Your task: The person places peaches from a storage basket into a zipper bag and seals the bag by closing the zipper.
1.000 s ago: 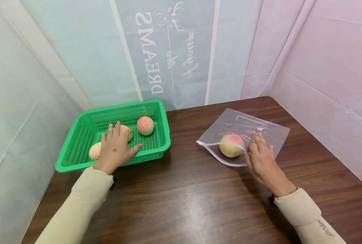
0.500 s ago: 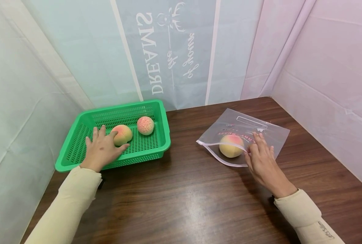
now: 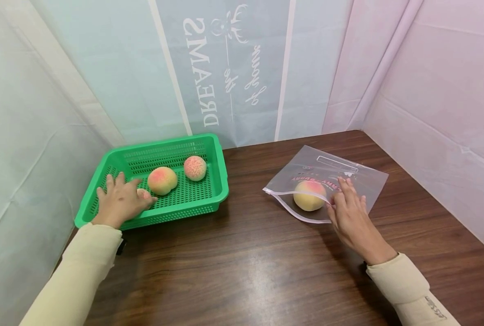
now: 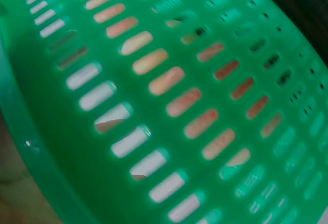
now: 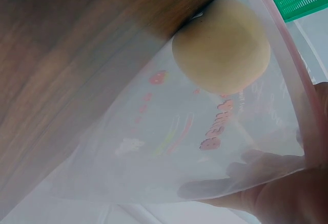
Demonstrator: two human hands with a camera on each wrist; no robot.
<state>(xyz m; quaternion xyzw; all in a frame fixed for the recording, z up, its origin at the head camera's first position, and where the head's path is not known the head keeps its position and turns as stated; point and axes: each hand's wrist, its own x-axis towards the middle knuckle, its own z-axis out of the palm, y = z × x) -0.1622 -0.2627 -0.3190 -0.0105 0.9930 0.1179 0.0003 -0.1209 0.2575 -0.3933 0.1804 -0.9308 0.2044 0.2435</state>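
Note:
My left hand (image 3: 118, 200) is inside the green plastic basket (image 3: 221, 181), fingers spread over a peach (image 3: 143, 194) at its left; the thumb lies across this peach and the palm hides much of it. Two more peaches are to the right: a yellow-pink peach (image 3: 162, 180) and a speckled pink peach (image 3: 194, 168). On the right, my right hand (image 3: 352, 217) pinches the open edge of a clear zip bag (image 3: 372, 176), its fingers showing through the film in the right wrist view. A large yellow-pink peach (image 5: 223, 47) sits inside the bag near the mouth.
Both lie on a dark wooden table (image 3: 242, 262). Pale curtains (image 3: 242, 90) hang behind it and along both sides. The basket's slotted wall (image 4: 169, 131) fills the left wrist view, with peach colours showing through the slots.
My left hand has moved left within the basket, uncovering the middle peach. The leftmost peach now shows farther right, beside my thumb. My right hand and the bag have stayed put.

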